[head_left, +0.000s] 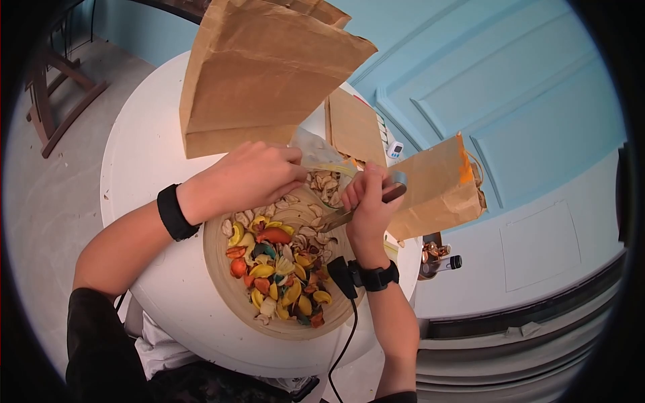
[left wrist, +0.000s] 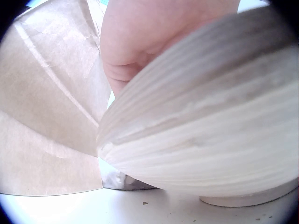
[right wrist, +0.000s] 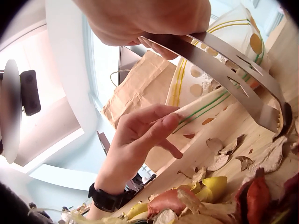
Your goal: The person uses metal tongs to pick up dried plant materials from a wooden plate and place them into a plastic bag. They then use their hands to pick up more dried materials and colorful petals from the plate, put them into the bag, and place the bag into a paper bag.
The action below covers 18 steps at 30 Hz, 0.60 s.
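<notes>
A round wooden bowl (head_left: 216,269) holds dried potpourri (head_left: 289,279): yellow, orange, green and pale pieces. My left hand (head_left: 252,176) reaches over its far rim and pinches the edge of a clear zip bag (right wrist: 205,106), which has dots and yellow and green lines. The bag's mouth faces the bowl, with pale dried petals (head_left: 324,183) at it. My right hand (head_left: 369,205) grips metal tongs (right wrist: 224,77); their tips are low over the bowl, close to the pale pieces, with nothing visible between them. In the left wrist view the bowl's outer side hides most of the left fingers.
A large brown paper bag (head_left: 269,74) stands behind the left hand. Farther back are a flat brown paper piece (head_left: 353,124), a small white device (head_left: 395,149) and another paper bag (head_left: 437,191) on the right. Dark-capped bottles (head_left: 440,260) stand beyond the white round table (head_left: 144,141).
</notes>
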Each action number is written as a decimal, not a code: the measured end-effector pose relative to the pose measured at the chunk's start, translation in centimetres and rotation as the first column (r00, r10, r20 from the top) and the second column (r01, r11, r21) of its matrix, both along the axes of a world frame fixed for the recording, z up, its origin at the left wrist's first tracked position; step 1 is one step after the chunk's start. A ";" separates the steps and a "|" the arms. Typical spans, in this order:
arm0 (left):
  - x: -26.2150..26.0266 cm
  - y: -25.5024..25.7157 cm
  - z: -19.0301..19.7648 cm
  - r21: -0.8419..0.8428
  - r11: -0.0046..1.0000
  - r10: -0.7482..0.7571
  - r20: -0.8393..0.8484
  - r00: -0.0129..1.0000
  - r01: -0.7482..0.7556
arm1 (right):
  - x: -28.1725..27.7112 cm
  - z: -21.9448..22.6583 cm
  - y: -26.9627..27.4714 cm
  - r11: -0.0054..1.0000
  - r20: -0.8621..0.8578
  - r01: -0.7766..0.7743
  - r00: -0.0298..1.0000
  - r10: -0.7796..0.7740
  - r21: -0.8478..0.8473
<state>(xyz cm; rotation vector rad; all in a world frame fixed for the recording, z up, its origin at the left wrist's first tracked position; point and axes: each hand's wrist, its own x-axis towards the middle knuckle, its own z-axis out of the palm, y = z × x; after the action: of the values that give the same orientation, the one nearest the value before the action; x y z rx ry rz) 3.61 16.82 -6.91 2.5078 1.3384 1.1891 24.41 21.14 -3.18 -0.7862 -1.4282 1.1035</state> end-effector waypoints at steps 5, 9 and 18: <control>0.0 -0.1 0.1 0.006 1.000 -0.002 0.011 1.000 0.002 | 0.3 1.5 -0.8 0.999 -0.045 -0.035 0.998 0.034 -0.004; -0.1 -0.1 0.0 0.006 1.000 -0.008 0.019 1.000 0.008 | 1.0 3.3 -1.0 0.993 -0.125 -0.102 0.986 0.109 0.062; 0.0 0.0 -0.1 0.010 1.000 -0.004 0.016 1.000 0.004 | -0.1 0.2 -0.1 0.997 0.026 0.022 0.999 -0.024 0.079</control>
<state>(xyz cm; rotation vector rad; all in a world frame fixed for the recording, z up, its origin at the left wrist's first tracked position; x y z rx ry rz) 3.57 16.87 -6.98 2.5010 1.3263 1.2156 24.29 21.07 -3.03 -0.7627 -1.4728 1.0166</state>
